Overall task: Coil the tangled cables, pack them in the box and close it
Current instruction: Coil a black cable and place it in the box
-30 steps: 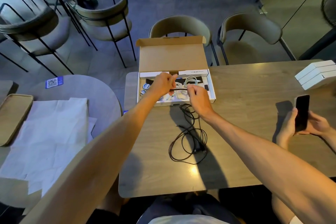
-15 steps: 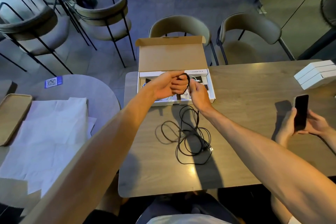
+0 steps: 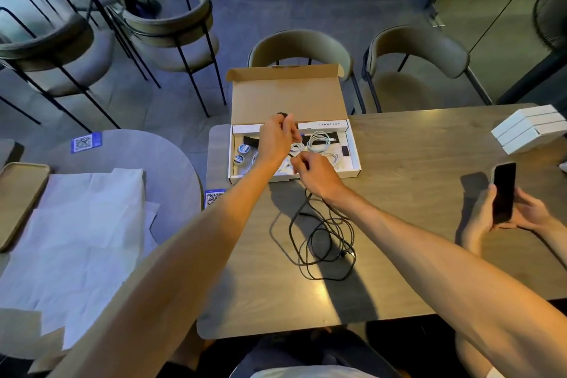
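An open cardboard box point(image 3: 354, 159) sits at the table's far left, its lid point(image 3: 288, 95) standing up behind it. Inside lie coiled white cables point(image 3: 320, 141) and small round items point(image 3: 244, 149). A long black cable point(image 3: 325, 239) sprawls in loose loops on the table in front of the box. My left hand point(image 3: 276, 139) hovers over the box, closed on one end of the black cable. My right hand point(image 3: 314, 170) pinches the same cable at the box's near edge, and the strand runs down from it to the loops.
Another person's hands hold a dark phone point(image 3: 503, 190) at the right. White boxes point(image 3: 527, 127) are stacked at the far right. A round table on the left carries white paper point(image 3: 76, 239) and a tray point(image 3: 18, 202). Chairs point(image 3: 300, 47) stand behind the table.
My left hand has lifted the cable end from beside my right hand up over the box's back edge. The loops on the table have shifted and spread slightly.
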